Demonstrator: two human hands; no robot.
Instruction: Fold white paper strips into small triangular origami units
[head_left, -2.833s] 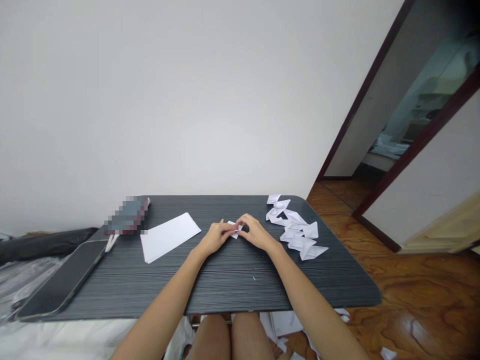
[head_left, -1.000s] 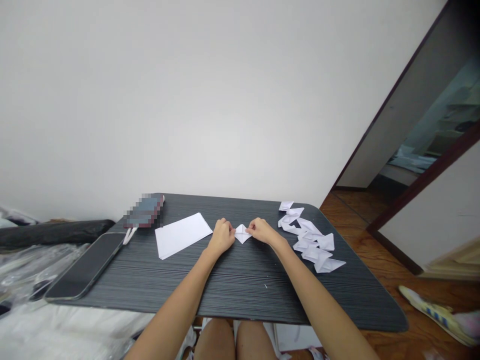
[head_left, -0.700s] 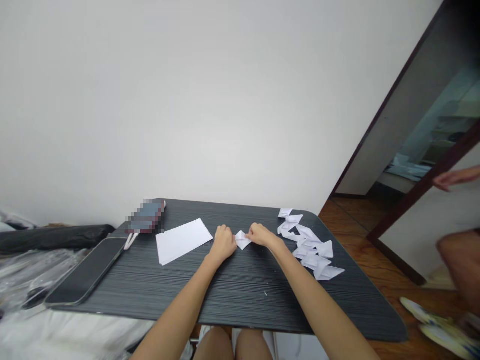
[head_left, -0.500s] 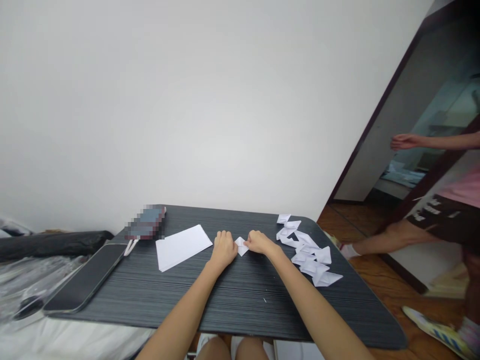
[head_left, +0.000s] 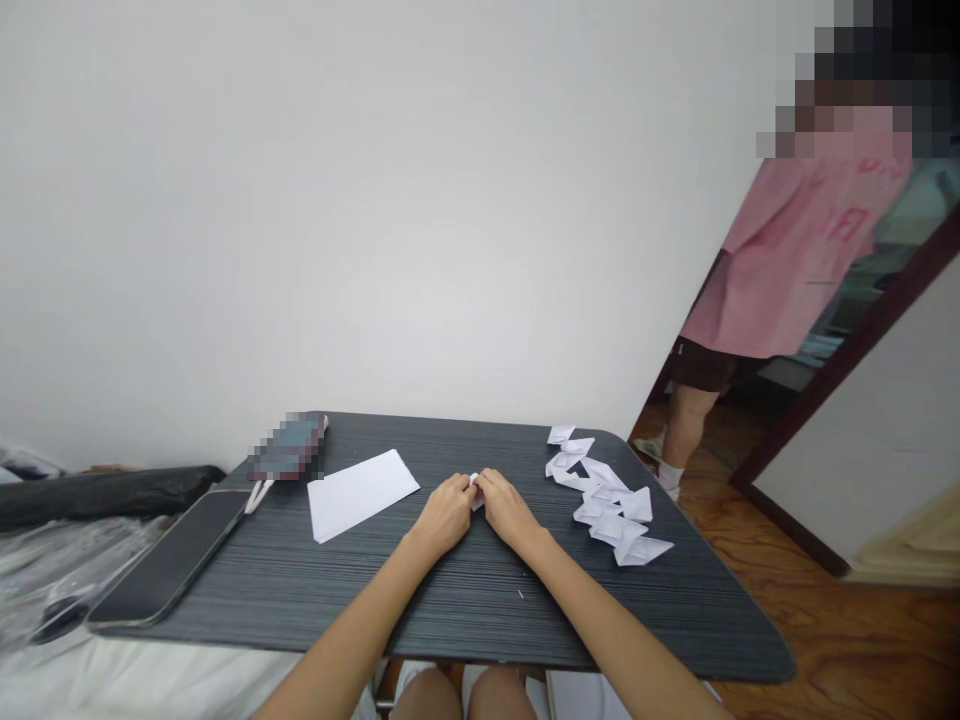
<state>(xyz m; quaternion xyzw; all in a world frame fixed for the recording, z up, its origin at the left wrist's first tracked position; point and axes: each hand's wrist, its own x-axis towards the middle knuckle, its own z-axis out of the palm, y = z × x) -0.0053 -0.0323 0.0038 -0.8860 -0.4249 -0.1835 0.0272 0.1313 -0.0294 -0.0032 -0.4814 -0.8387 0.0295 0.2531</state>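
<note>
My left hand (head_left: 445,515) and my right hand (head_left: 504,510) meet over the middle of the dark table (head_left: 450,600). Both are closed on a small folded white paper piece (head_left: 474,481), which shows only as a sliver between the fingertips. A stack of white paper sheets (head_left: 360,493) lies just left of my left hand. Several folded white paper pieces (head_left: 607,500) lie in a loose row to the right of my right hand.
A dark phone (head_left: 169,565) lies at the table's left edge, with a blurred-out object (head_left: 289,447) behind it. A person in a pink shirt (head_left: 795,250) stands in the doorway at the right. Wooden floor (head_left: 847,620) runs beside the table.
My hands have drawn together, closing the small paper piece between them so that most of it is hidden. A person has walked in from the right and now stands in the doorway.
</note>
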